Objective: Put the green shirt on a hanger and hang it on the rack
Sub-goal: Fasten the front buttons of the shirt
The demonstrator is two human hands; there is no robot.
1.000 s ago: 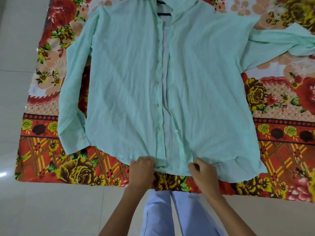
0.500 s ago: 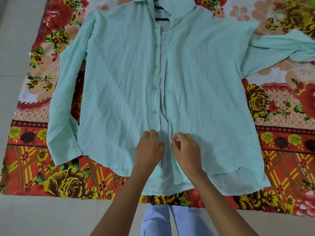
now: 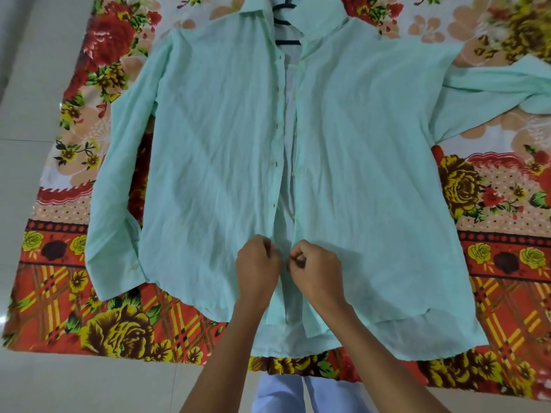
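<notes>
The green shirt (image 3: 208, 162) lies flat, front up and unbuttoned, on a floral sheet. A dark hanger (image 3: 284, 25) shows inside its open collar at the top; most of the hanger is hidden under the fabric. My left hand (image 3: 256, 266) pinches the left placket edge low on the shirt. My right hand (image 3: 313, 266) pinches the right placket edge right beside it, the two hands nearly touching. The rack is not in view.
The red, orange and yellow floral sheet (image 3: 89, 317) covers the floor under the shirt. Pale floor tiles (image 3: 29, 84) lie to the left and along the near edge. My light blue trouser legs (image 3: 286, 394) show at the bottom. The shirt's right sleeve (image 3: 492, 87) stretches off to the right.
Both hands have moved up from the shirt's bottom hem to the placket edges and drawn them closer together. The view has shifted so the collar and hanger show more.
</notes>
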